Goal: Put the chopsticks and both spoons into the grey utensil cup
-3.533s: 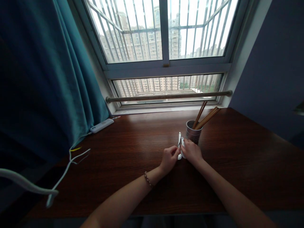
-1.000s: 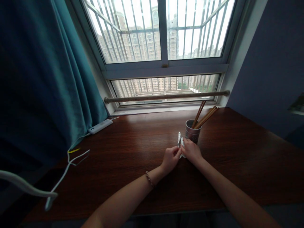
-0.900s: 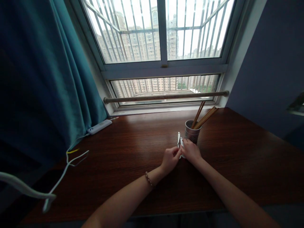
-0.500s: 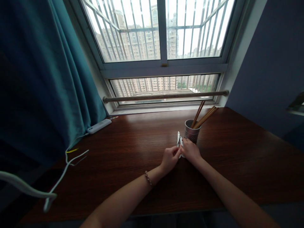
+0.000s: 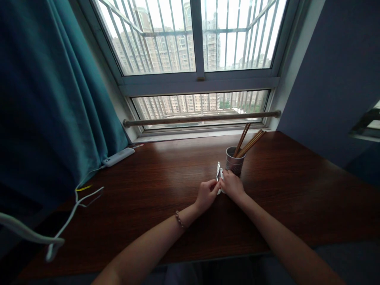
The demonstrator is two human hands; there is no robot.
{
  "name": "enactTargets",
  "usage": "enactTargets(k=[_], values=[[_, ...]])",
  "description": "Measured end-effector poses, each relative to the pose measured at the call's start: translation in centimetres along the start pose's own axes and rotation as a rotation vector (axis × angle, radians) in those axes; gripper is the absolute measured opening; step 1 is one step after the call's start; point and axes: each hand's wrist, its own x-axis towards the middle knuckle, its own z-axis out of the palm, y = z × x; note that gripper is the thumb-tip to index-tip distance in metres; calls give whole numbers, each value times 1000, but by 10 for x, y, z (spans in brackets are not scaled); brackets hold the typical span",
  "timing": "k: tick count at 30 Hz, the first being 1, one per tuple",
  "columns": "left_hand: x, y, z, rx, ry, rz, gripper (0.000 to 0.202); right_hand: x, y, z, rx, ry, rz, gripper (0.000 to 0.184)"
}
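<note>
1. Both hands were pinched on the small white and silver items (image 5: 219, 177), left hand (image 5: 205, 194) and right hand (image 5: 232, 186) closed on them, down on the surface (image 5: 166, 174) just left of the cup (image 5: 234, 161).
2. I'd guess lining them up was in hand; lifting them next needs a firm grip.
3. The cup with its chopsticks (image 5: 246, 142) crowded the right hand. Remote (image 5: 118, 156) and cable (image 5: 80, 198) sat well apart.

Two hands: left hand (image 5: 205, 194), right hand (image 5: 232, 185). One small white object (image 5: 219, 174) between them. One cup (image 5: 234, 161) holding several chopsticks (image 5: 247, 139). One power strip (image 5: 118, 156).
</note>
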Motion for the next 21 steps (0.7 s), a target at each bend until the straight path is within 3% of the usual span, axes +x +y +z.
enactTargets(k=[21], values=[[0, 8, -1, -12, -15, 1, 37, 0, -4, -2, -6, -38, 5, 17]])
